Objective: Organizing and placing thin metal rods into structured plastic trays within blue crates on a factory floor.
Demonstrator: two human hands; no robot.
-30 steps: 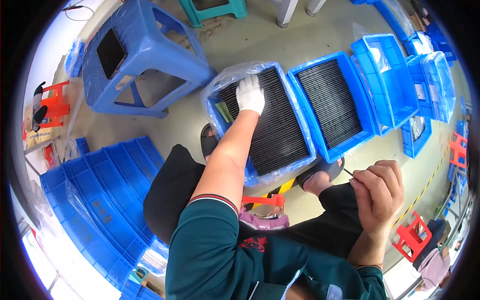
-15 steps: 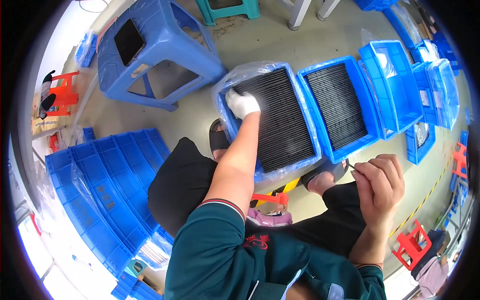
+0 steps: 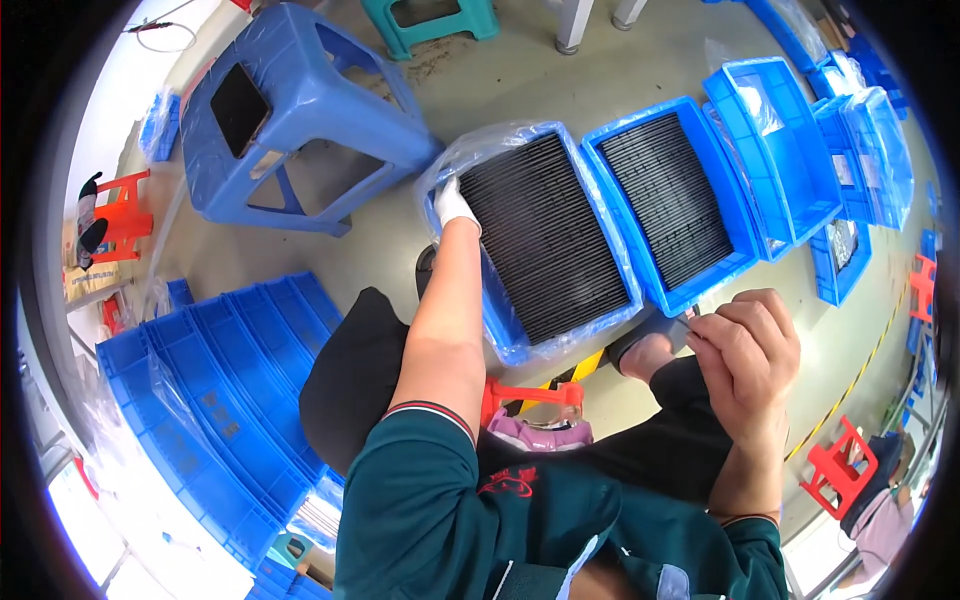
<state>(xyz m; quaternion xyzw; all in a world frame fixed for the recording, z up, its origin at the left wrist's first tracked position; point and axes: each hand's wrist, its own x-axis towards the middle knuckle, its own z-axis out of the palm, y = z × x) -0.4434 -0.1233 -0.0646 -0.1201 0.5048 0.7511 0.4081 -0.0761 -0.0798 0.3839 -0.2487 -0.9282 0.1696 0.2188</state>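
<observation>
My left hand (image 3: 455,203), in a white glove, reaches into the near-left corner area of a blue bin (image 3: 507,325) lined with a clear plastic bag (image 3: 490,136). It lies at the left edge of tightly packed rows of thin black strips (image 3: 555,240); its fingertips are largely hidden between the strips and the bin's side. My right hand (image 3: 748,362), bare, is raised above my right knee. Its thumb and forefinger pinch a thin dark stick-like piece (image 3: 686,319), too small to name further.
A second blue bin (image 3: 706,150) with black strips (image 3: 668,200) adjoins on the right, with more blue bins (image 3: 785,150) beyond. A blue stool (image 3: 300,110) bearing a phone (image 3: 240,108) stands at far left. Stacked blue crates (image 3: 220,400) are beside my left knee.
My left hand has shifted left, off the strips' corner and toward the bin's side wall. My right hand keeps its pinch and has moved only slightly. The whole view has shifted a little.
</observation>
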